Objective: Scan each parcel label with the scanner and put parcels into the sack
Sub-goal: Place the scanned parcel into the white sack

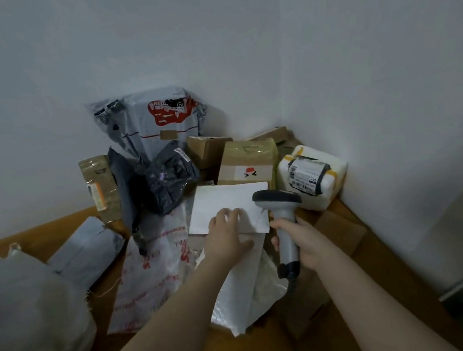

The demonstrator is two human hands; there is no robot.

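Parcel in white: the fingers (226, 214) of my left hand (227, 237) bend down onto the flat white parcel (228, 201), holding its near edge. My right hand (308, 242) wraps tightly round the scanner (285, 215), whose head sits just beside the parcel's right corner. The white parcel lies on a bubble mailer (249, 289); a red-printed sack (149, 279) lies flat to its left, with cardboard boxes (245, 158) piled behind.

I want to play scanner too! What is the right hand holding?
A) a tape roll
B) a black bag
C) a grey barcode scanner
C: the right hand curls round the handle of the grey barcode scanner; the left hand holds a white parcel.
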